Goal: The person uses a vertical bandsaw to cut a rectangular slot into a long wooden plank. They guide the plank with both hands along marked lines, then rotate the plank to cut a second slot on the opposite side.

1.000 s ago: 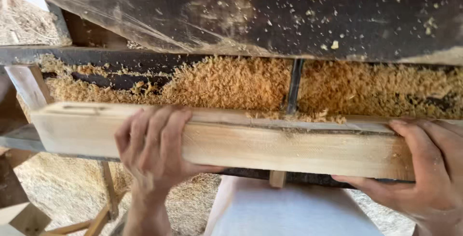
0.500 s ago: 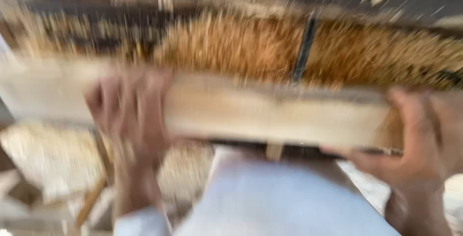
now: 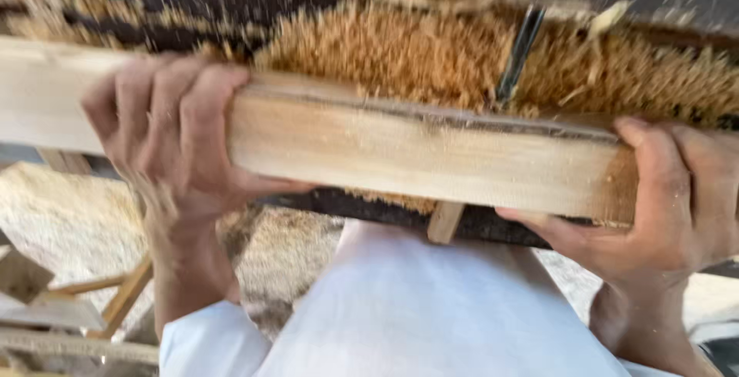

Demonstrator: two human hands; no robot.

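Note:
A long pale wooden plank (image 3: 416, 150) lies crosswise in front of me, dusted with sawdust along its top edge. My left hand (image 3: 165, 134) wraps over its near face left of the middle, fingers curled across the top. My right hand (image 3: 666, 200) grips the plank's right end, thumb on top and fingers underneath. Behind the plank a thick heap of sawdust (image 3: 431, 50) covers a dark machine table (image 3: 231, 0). A dark narrow blade or slot (image 3: 519, 53) stands upright in the sawdust just beyond the plank.
My white shirt (image 3: 431, 308) fills the lower middle. Sawdust covers the ground (image 3: 69, 223) at lower left, with wooden offcuts and a frame piece (image 3: 115, 304). A small wooden peg (image 3: 445, 223) hangs under the table's dark edge.
The plank and both hands appear larger and closer than a second ago, and the view has shifted and blurred. Both hands keep their hold on the plank.

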